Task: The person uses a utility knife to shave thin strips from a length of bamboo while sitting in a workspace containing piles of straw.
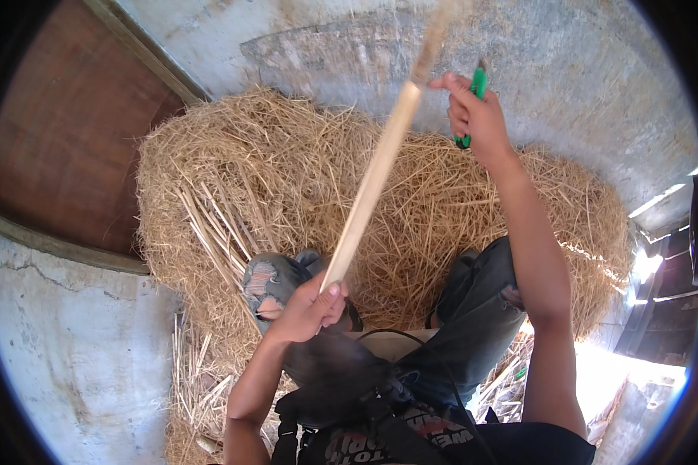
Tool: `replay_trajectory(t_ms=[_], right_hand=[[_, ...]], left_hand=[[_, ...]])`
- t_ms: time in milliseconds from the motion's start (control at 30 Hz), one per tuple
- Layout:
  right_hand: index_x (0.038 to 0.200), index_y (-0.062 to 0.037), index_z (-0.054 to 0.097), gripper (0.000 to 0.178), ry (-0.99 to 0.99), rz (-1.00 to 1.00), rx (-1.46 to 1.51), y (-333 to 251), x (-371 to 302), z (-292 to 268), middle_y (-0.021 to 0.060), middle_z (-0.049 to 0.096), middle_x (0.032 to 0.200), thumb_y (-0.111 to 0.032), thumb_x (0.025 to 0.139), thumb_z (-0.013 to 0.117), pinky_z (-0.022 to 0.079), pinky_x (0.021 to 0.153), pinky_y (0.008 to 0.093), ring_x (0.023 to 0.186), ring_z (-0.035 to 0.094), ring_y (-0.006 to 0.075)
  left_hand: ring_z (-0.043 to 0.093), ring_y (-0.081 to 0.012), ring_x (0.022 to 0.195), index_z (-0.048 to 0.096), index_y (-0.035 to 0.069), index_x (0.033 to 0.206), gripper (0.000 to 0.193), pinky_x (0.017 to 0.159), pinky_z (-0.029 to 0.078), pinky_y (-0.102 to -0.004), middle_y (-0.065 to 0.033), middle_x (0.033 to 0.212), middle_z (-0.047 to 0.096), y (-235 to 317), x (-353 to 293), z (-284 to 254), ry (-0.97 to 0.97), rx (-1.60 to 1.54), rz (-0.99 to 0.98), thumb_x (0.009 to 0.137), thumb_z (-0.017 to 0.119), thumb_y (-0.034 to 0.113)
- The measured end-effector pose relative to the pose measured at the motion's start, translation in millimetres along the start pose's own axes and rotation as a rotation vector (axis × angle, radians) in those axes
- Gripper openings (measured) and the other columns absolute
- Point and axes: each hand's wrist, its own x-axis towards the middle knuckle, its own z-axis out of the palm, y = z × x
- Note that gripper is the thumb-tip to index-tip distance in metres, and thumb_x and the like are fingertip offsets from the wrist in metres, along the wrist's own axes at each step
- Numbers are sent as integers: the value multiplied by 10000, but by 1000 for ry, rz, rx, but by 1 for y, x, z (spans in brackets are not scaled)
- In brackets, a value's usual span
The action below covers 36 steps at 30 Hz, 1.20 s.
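Observation:
My left hand is closed around the lower end of a long pale strip of wood or bamboo. The strip slants up and to the right, away from my body; its far part is darker brown and blurred. Up by the wall, my right hand grips a green-handled knife, its dark tip pointing upward. The index finger of that hand stretches toward the strip, close to where the pale part meets the brown; whether it touches cannot be made out.
A large heap of straw spreads in front of and around my bent legs. Several thin pale sticks lie on its left side. Behind it rises a weathered grey wall. A brown wooden panel stands at the upper left.

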Motion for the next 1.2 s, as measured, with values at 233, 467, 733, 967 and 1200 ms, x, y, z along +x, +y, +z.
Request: replay_trajectory(t_ms=[233,467,733,967,1200], right_hand=[[730,-49,698,251,-353,-258,-833,11,-60,68,112,625,642,-261,860,731,524,647,413,614,620,227],[723,-54,712,103,-526,-373,-1030,50,-101,115,169,676,665,-155,736,695,554,597,486,619,682,351],[681,-60,690,127,-371,-458,-1102,69,-86,122,168,658,628,-163,754,699,537,549,476,587,673,361],[730,-61,705,166,-326,-460,-1197,66,-62,126,166,675,671,-169,838,640,537,529,467,609,691,346],[840,-69,726,209,-95,-339,-1436,69,-3,93,122,698,720,-154,948,568,549,554,439,647,707,253]], left_hand=[[359,-83,493,476,34,1063,293,460,342,-243,19,637,335,12,16,11,392,208,139,1136,375,300],[374,-68,477,481,29,1057,293,421,340,-242,18,636,371,8,28,23,525,190,78,1132,390,297],[373,-64,482,467,29,1087,291,421,334,-244,16,640,382,4,29,31,526,257,86,1134,378,302],[365,-65,488,450,46,1060,269,429,322,-248,20,646,362,3,18,30,472,205,55,1137,366,289],[412,-82,498,464,50,1045,265,465,357,-252,18,634,413,-1,-7,49,357,285,-72,1133,373,283]])
